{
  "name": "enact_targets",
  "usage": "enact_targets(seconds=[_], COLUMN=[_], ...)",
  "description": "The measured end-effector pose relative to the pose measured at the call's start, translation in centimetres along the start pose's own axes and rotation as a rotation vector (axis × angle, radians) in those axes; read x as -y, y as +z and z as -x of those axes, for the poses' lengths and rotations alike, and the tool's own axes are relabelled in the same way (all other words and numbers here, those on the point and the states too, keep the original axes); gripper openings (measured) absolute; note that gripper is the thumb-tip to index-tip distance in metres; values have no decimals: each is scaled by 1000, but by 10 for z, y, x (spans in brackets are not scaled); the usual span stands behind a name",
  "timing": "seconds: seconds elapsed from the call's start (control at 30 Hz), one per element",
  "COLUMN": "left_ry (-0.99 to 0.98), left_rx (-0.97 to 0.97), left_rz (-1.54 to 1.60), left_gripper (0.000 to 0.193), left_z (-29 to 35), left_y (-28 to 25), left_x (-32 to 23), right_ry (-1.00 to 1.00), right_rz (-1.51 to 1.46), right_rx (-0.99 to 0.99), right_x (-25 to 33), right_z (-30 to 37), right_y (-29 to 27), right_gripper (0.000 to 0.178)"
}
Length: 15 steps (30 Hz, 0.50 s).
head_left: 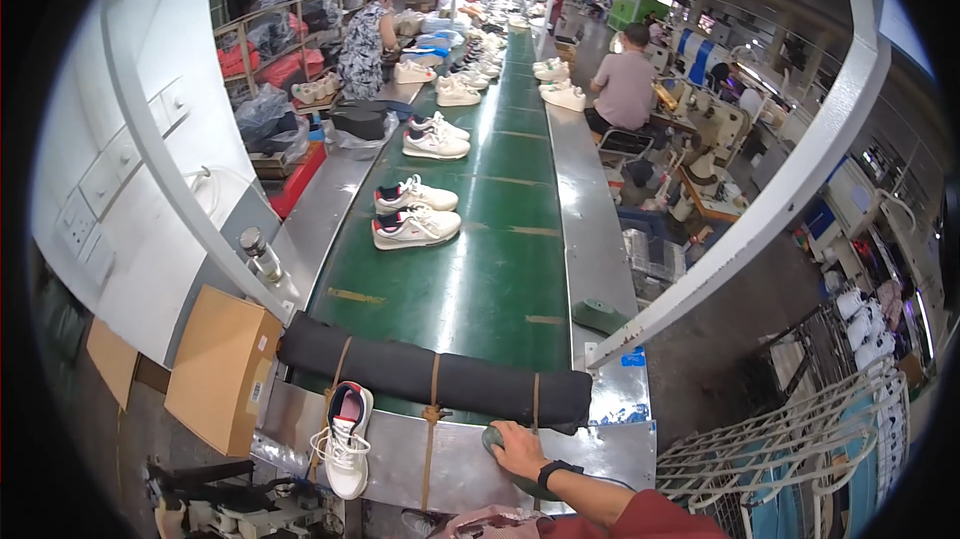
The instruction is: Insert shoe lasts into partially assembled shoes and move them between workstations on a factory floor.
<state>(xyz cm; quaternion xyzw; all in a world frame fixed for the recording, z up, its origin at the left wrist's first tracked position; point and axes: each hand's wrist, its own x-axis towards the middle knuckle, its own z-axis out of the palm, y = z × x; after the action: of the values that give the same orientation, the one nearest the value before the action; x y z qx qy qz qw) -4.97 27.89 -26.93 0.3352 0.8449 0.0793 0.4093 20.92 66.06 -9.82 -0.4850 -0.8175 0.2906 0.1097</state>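
Observation:
At the near end of the belt, my right hand (520,453), with a dark band on its wrist, is closed over a dark green shoe last (491,437) on the metal end plate (470,461). The hand and wrist cover much of the last. To its left, a white sneaker (347,447) with loose laces and a red and navy collar stands on the plate, toe toward me. Beyond it, a black padded roll (435,371) tied with cords lies across the belt. My left hand is out of view.
Pairs of white sneakers (418,227) stand along the green conveyor belt (500,279). Another green last (600,316) lies on the right metal ledge. White posts (740,209) rise on both sides. A cardboard box (222,369) and glass bottle (262,257) are left; co-workers (625,79) sit farther off.

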Motion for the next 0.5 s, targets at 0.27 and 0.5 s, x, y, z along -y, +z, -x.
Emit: enact_targets(seconds=[0.27, 0.5], left_ry=[-41, -215], left_rx=[-91, 187], left_rz=[156, 567], left_gripper=[42, 47], left_z=[15, 18], left_y=[30, 22], left_x=[31, 78], right_ry=[-67, 0], right_rz=[-29, 10], right_rx=[-83, -24], right_x=[-1, -7], right_z=[0, -2], right_y=[-2, 2], right_gripper=[47, 47])
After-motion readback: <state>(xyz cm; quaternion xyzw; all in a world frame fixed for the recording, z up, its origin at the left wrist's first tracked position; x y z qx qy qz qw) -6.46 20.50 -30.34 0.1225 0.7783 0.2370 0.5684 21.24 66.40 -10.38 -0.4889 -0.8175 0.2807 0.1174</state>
